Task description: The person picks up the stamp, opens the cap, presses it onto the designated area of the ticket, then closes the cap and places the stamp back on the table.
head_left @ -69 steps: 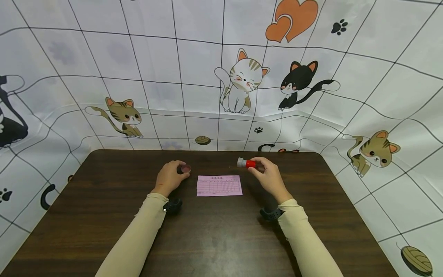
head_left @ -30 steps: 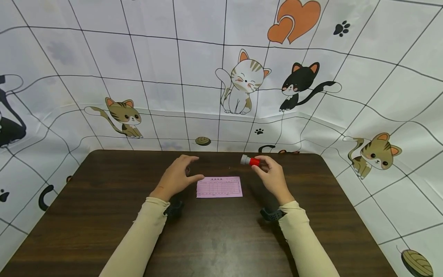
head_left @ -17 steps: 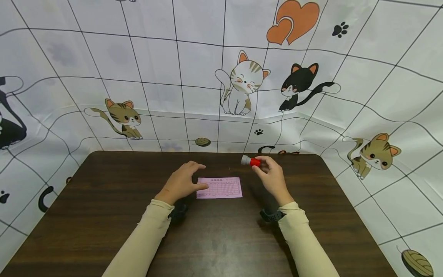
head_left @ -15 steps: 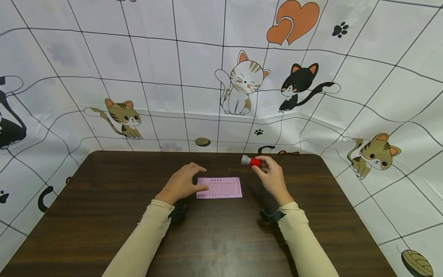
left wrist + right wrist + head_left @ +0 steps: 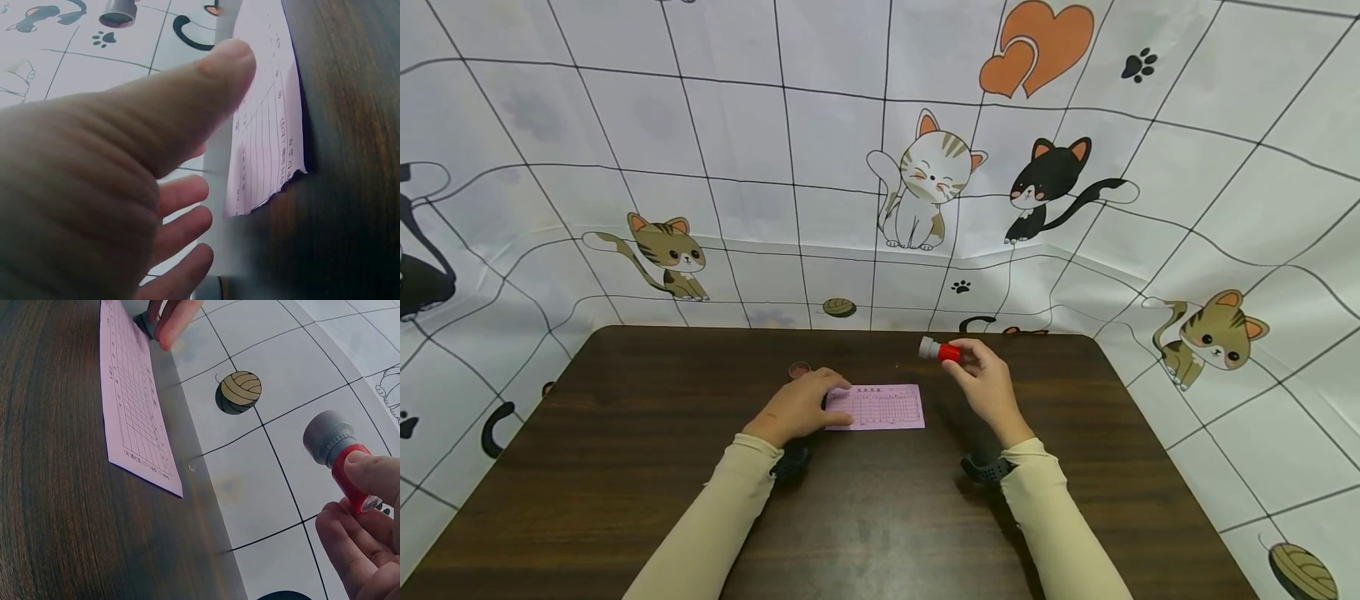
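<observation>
In the head view my right hand (image 5: 988,385) holds a stamp (image 5: 950,352) with a red barrel and a grey head, raised off the table. Thumb and fingers pinch its red part in the right wrist view, the grey stamp head (image 5: 328,436) pointing away from the palm. A pink printed slip (image 5: 887,407) lies flat on the table. Over its left edge is my left hand (image 5: 801,406), thumb stretched across the paper and fingers slightly bent; whether the fingertips press it cannot be told. Just beyond that hand stands a small round cap (image 5: 800,369).
The dark wooden table (image 5: 865,517) ends at a white grid-patterned curtain (image 5: 737,208) with printed cats. A dark band (image 5: 988,468) sits at my right wrist, and another dark band (image 5: 792,462) at my left.
My left hand let go of the round cap, leaving it on the table, and moved right and toward me onto the slip's left edge. The right hand with the stamp stays nearly in place.
</observation>
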Demonstrator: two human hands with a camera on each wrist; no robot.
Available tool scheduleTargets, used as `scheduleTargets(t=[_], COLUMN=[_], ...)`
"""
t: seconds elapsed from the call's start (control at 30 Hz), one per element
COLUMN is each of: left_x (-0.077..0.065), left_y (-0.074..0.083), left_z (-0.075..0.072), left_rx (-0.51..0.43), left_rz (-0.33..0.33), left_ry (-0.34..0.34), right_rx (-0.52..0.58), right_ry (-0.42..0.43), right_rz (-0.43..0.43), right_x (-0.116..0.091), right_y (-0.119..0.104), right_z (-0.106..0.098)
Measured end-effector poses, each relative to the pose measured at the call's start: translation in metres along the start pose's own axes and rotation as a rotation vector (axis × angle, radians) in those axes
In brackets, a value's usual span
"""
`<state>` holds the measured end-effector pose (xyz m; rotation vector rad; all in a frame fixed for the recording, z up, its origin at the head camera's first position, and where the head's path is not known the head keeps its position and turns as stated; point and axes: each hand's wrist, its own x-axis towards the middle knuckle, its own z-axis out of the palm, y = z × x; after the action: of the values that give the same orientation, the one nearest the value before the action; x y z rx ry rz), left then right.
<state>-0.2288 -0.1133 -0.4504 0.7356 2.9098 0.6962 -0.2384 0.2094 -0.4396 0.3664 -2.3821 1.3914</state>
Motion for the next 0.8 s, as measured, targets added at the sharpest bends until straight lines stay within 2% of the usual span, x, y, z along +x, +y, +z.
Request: scheduleTargets(t=[0.37,0.8], left_x=[-0.0039,-0.0013], left_y=[0.0034,0.0009], left_z=[0.0021,0.0077], left_rx=[-0.005,0.052], left_rz=[-0.022,-0.015], left_ry=[-0.099,-0.070], right_rx=[0.018,0.036], right_ry=[-0.022,-0.031], right_rz=[0.034,0.021], right_x=[-0.0002,-0.0001], right_y=[-0.0013,-0.0040], right_z=[-0.0005,0.0016])
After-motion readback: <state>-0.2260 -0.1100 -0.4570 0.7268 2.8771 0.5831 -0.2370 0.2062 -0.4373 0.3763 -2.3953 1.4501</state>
